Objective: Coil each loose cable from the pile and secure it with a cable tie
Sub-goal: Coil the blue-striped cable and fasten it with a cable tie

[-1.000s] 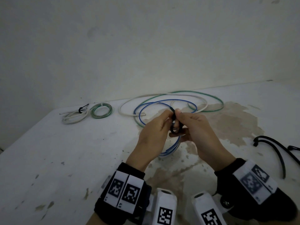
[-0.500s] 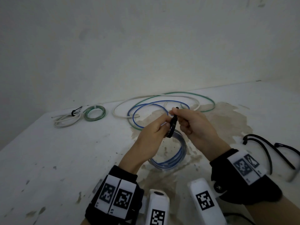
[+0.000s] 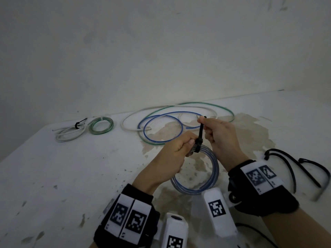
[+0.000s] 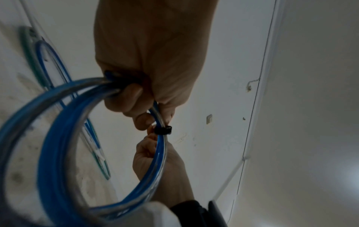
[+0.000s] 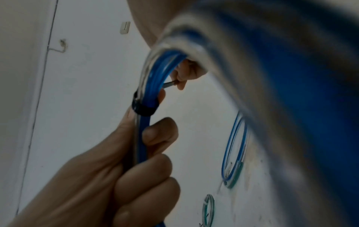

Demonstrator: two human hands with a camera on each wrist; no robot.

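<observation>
A blue coil (image 3: 213,176) hangs just above the white table (image 3: 71,176), held up in front of me. My left hand (image 3: 189,142) grips its top, fingers curled round the bunched turns (image 4: 124,90). A black cable tie (image 3: 199,140) is wrapped round the turns beside those fingers, and its band (image 5: 143,108) sits snug on the blue strands. My right hand (image 3: 203,122) pinches the tie's tail, which stands up from the coil. The tie head (image 4: 163,130) shows just past my left fingertips.
Loose white, green and blue cables (image 3: 161,122) sprawl at the back by the wall. A tied white coil (image 3: 69,134) and a tied green coil (image 3: 101,125) lie at the far left. Spare black ties (image 3: 293,165) lie to the right.
My hands have drawn apart. The right hand has pulled the tie's tail up and away, and the tie's loop has closed tighter on the blue coil.
</observation>
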